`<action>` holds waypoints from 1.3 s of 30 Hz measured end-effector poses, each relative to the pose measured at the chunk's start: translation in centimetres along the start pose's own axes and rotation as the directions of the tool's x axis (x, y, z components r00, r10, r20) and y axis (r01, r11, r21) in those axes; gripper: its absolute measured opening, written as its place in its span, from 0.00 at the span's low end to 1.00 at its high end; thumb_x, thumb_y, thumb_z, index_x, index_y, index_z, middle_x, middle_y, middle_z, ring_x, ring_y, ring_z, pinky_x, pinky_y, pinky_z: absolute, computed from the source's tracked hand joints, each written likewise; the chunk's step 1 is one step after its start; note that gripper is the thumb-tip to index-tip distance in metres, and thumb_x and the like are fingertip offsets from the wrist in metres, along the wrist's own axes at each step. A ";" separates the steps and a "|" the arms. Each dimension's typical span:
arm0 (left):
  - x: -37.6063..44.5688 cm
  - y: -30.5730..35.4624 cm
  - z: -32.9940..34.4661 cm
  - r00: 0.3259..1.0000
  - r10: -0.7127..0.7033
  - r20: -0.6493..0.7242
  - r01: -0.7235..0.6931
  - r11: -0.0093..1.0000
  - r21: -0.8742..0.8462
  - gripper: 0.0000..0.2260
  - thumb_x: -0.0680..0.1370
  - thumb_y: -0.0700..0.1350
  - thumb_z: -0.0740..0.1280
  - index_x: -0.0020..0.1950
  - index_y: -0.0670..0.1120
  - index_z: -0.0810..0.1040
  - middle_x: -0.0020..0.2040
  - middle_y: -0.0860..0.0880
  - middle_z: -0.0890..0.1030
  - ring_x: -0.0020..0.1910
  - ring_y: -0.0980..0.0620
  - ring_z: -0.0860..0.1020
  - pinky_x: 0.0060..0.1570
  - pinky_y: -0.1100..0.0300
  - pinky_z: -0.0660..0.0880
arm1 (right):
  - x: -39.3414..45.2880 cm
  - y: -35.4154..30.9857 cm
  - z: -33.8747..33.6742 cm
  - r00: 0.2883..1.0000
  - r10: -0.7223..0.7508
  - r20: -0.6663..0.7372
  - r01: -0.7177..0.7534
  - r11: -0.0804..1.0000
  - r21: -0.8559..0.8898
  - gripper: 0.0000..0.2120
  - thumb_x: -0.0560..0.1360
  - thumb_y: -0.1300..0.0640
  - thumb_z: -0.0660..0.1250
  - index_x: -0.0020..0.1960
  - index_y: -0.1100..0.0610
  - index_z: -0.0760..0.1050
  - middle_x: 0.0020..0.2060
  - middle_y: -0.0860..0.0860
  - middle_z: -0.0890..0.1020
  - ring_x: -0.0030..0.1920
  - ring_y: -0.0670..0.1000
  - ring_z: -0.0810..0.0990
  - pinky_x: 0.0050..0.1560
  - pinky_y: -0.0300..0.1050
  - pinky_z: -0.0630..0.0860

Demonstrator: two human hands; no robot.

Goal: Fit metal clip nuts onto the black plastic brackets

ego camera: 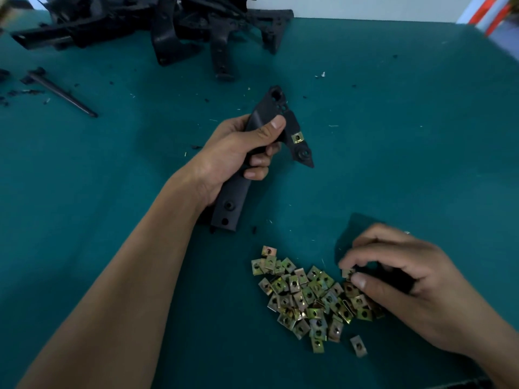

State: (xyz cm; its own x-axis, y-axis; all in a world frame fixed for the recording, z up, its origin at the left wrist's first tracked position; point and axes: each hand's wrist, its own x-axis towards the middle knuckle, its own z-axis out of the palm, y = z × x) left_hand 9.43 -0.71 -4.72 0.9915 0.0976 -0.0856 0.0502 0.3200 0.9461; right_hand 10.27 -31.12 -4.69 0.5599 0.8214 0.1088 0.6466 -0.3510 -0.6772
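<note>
My left hand [241,153] grips a long black plastic bracket [234,202] around its middle, above the green table. One brass-coloured clip nut [298,137] sits on the bracket's side arm, just right of my thumb. A pile of several loose clip nuts [306,296] lies on the table at the lower centre. My right hand [404,287] hovers at the pile's right edge, and its thumb and fingertips pinch a single clip nut [348,273].
A heap of black plastic brackets [174,26] lies at the far left and centre of the green table [421,136]. A thin black rod [63,94] and plastic scraps lie at the left. A white wall borders the table's far edge.
</note>
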 end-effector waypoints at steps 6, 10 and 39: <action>0.0 0.1 0.0 1.000 0.001 0.000 -0.001 1.000 -0.008 0.11 0.79 0.48 0.70 0.39 0.49 0.74 0.36 0.49 0.70 0.29 0.55 0.63 0.24 0.65 0.61 | -0.4 0.2 -0.2 0.996 0.080 -0.027 -0.075 0.985 0.155 0.06 0.75 0.44 0.69 0.49 0.44 0.79 0.44 0.50 0.82 0.45 0.54 0.81 0.45 0.51 0.76; 0.0 0.1 0.0 1.000 0.001 0.001 -0.001 1.000 0.002 0.10 0.80 0.48 0.69 0.41 0.47 0.74 0.36 0.49 0.70 0.29 0.55 0.63 0.24 0.65 0.61 | -0.5 0.5 -0.5 0.989 0.129 -0.077 -0.100 0.947 0.307 0.13 0.74 0.41 0.71 0.55 0.44 0.82 0.46 0.49 0.84 0.50 0.50 0.83 0.50 0.42 0.78; 0.2 -0.1 -0.3 1.000 0.008 0.008 -0.008 0.999 0.032 0.10 0.79 0.49 0.70 0.42 0.47 0.73 0.36 0.50 0.70 0.29 0.55 0.64 0.24 0.65 0.63 | 0.7 0.1 -0.5 0.921 0.319 -0.226 -0.085 0.727 0.681 0.17 0.72 0.44 0.77 0.50 0.57 0.82 0.38 0.60 0.84 0.36 0.62 0.83 0.36 0.42 0.78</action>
State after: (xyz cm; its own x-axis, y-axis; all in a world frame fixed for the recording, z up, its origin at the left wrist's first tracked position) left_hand 9.59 -0.46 -4.96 0.9928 0.0926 -0.0760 0.0462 0.2891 0.9562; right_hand 10.98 -30.84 -4.30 0.8384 0.5428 0.0487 0.0701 -0.0189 -0.9974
